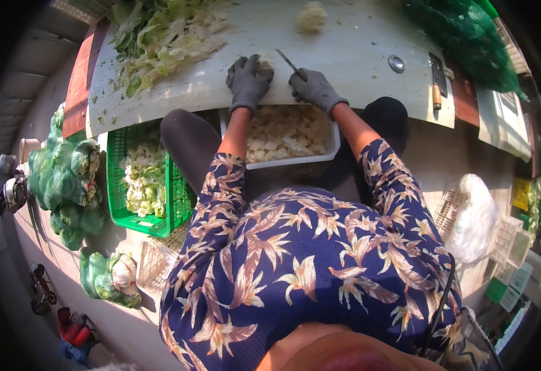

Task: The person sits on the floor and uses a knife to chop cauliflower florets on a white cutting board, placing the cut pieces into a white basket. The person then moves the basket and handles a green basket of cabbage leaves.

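My left hand (249, 84), in a grey glove, curls over a pale cauliflower piece (265, 64) on the white work table (358, 41). Its fingers hide much of that piece. In my gloved right hand (316, 89) is a narrow knife (287, 60), its blade slanting up and left towards the piece without touching it. A cauliflower head (313, 17) sits farther back on the table. Between my knees, below the table edge, a white tub (293, 162) holds many cut florets (284, 134).
Leaf trimmings (168, 41) cover the table's left part. At right lie a round metal object (396, 64), a cleaver (437, 79) and green mesh netting (470, 46). A green crate (170, 195) of leaves stands left of my leg, with mesh bags of vegetables (66, 171) beyond.
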A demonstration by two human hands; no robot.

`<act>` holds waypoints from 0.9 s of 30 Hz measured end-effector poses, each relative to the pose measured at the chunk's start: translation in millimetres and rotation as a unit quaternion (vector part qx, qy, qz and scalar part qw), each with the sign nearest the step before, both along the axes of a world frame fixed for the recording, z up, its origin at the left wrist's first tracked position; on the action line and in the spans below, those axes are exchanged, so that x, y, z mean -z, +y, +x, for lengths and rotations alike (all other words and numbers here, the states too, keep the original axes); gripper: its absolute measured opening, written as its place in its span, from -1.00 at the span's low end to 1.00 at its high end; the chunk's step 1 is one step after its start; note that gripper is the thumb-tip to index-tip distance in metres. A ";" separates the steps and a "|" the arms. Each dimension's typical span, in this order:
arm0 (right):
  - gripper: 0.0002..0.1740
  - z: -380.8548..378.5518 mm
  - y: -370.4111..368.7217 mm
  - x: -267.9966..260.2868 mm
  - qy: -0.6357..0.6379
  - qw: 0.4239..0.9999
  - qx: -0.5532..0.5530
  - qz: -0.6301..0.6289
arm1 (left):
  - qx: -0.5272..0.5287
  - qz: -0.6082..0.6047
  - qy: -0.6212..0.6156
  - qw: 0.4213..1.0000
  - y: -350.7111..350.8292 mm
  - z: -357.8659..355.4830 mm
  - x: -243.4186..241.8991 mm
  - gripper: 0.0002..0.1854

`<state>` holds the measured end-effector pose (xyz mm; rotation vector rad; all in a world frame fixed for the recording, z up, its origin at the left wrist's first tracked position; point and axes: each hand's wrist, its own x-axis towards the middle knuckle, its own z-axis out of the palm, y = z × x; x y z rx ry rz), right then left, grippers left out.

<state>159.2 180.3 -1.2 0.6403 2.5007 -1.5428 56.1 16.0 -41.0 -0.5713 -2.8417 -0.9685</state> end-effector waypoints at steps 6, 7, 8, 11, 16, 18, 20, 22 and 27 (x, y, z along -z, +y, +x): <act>-0.63 -17.2 6.7 5.6 0.090 0.961 -0.115 0.234 | -0.085 0.033 -0.008 0.996 5.2 2.3 3.9 -0.41; -0.63 -21.4 6.5 6.0 0.102 0.945 -0.138 0.280 | -0.069 0.008 -0.007 0.998 5.2 1.7 6.0 -0.42; -0.63 -25.1 6.5 5.5 0.098 0.940 -0.144 0.294 | -0.057 0.027 0.007 0.998 4.5 0.4 7.7 -0.45; -0.62 -32.3 8.3 0.7 0.069 0.929 -0.164 0.323 | -0.029 0.065 0.044 0.996 1.7 -3.1 12.3 -0.52; -0.62 -29.8 16.1 -14.0 0.042 0.936 -0.191 0.292 | -0.005 0.064 0.059 0.996 -0.4 -7.1 16.7 -0.58; -0.62 -29.5 16.1 -17.4 0.024 0.943 -0.200 0.265 | 0.010 0.079 0.063 0.995 -0.5 -8.8 18.1 -0.58; -0.63 -30.6 13.1 -18.0 0.020 0.944 -0.204 0.260 | 0.017 0.082 0.057 0.995 -0.9 -10.6 19.5 -0.59; -0.63 -32.0 9.0 -16.4 0.033 0.940 -0.194 0.280 | 0.015 0.078 0.044 0.996 -1.8 -12.3 20.8 -0.59; -0.66 -31.9 6.7 -13.8 0.051 0.956 -0.162 0.238 | 0.017 0.086 0.045 0.995 -4.1 -13.9 23.0 -0.59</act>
